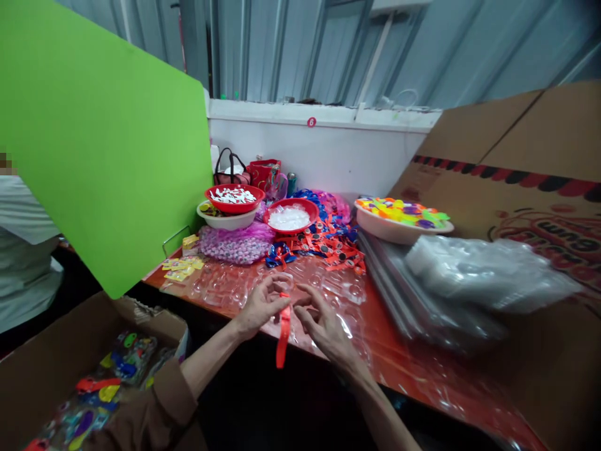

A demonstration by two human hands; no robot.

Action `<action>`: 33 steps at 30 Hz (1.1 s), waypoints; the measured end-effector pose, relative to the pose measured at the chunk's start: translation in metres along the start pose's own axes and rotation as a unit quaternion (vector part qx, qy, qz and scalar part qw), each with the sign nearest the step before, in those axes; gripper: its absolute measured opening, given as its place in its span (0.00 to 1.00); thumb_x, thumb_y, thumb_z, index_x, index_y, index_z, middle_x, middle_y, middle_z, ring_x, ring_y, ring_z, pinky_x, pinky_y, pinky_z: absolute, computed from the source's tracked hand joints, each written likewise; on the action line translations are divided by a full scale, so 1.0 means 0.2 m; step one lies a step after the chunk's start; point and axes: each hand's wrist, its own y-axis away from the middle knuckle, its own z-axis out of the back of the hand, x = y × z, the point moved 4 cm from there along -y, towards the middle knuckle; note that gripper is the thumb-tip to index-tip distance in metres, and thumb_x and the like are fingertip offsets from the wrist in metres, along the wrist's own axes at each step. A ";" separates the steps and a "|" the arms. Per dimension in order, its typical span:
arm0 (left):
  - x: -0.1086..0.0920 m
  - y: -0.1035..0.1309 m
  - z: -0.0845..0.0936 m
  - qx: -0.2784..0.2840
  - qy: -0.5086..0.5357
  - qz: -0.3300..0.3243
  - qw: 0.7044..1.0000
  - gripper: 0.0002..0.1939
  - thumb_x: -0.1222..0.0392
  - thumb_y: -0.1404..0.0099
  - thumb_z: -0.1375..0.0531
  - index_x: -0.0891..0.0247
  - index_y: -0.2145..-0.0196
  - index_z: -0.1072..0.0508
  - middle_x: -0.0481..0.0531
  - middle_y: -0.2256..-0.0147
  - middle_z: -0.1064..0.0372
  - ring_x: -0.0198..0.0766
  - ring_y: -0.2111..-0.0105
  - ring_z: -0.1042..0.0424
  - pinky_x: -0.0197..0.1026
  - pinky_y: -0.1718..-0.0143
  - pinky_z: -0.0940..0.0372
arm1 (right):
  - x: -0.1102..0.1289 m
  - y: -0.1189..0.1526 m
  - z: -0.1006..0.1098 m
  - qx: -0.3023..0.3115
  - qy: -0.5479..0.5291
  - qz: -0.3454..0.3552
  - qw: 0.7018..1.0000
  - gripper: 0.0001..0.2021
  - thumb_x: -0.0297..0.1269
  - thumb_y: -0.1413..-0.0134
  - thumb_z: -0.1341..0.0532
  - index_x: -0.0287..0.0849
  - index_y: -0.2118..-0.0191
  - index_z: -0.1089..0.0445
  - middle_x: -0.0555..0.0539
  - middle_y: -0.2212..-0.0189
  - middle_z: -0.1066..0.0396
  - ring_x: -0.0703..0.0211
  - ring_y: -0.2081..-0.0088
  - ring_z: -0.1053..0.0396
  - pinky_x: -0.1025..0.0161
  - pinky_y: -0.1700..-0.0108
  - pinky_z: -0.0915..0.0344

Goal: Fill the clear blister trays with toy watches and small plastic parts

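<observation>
My left hand (pixel 263 305) is closed, pinching an orange-red toy watch strap (pixel 283 338) between thumb and fingers. The strap hangs down past the table's front edge. Just to its right is my right hand (pixel 323 322), fingers half bent and apart, with nothing visible in them. Under and behind both hands, clear moulded plastic trays (pixel 216 285) cover the table. Beyond them lies a heap of orange and blue toy watches (pixel 323 244), many with dark round faces. A red bowl (pixel 307 228) of small clear or white pieces stands beside the heap.
Another red bowl (pixel 260 203) sits on a cream basin at the back left, above a purple net bag (pixel 235 244). Yellow cards (pixel 181 269) lie left. Right are a basin of colourful parts (pixel 389 232) and plastic bags (pixel 479 269). An open carton (pixel 61 338) stands lower left.
</observation>
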 end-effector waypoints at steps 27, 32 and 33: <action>-0.42 -0.62 0.90 -0.248 -0.136 -0.039 0.958 0.15 0.56 0.33 0.38 0.66 0.52 0.32 0.54 0.66 0.25 0.37 0.74 0.22 0.41 0.70 0.26 | -0.40 -1.21 0.52 -0.285 -0.216 -0.098 0.929 0.14 0.25 0.62 0.28 0.39 0.67 0.31 0.53 0.82 0.27 0.65 0.83 0.29 0.73 0.81 0.30; -0.62 -0.83 1.12 -0.338 -0.265 -0.091 0.899 0.08 0.63 0.31 0.44 0.68 0.56 0.30 0.57 0.65 0.25 0.38 0.71 0.23 0.46 0.63 0.26 | -0.24 -1.34 0.28 -0.198 -0.204 -0.091 0.954 0.12 0.32 0.54 0.28 0.38 0.65 0.30 0.47 0.78 0.23 0.65 0.82 0.29 0.73 0.80 0.31; -0.65 -0.86 1.16 -0.346 -0.306 -0.102 0.881 0.07 0.65 0.33 0.43 0.68 0.59 0.28 0.58 0.64 0.24 0.41 0.68 0.23 0.47 0.60 0.27 | -0.19 -1.38 0.22 -0.178 -0.202 -0.092 0.959 0.12 0.33 0.52 0.28 0.38 0.64 0.30 0.46 0.77 0.23 0.65 0.81 0.28 0.72 0.79 0.31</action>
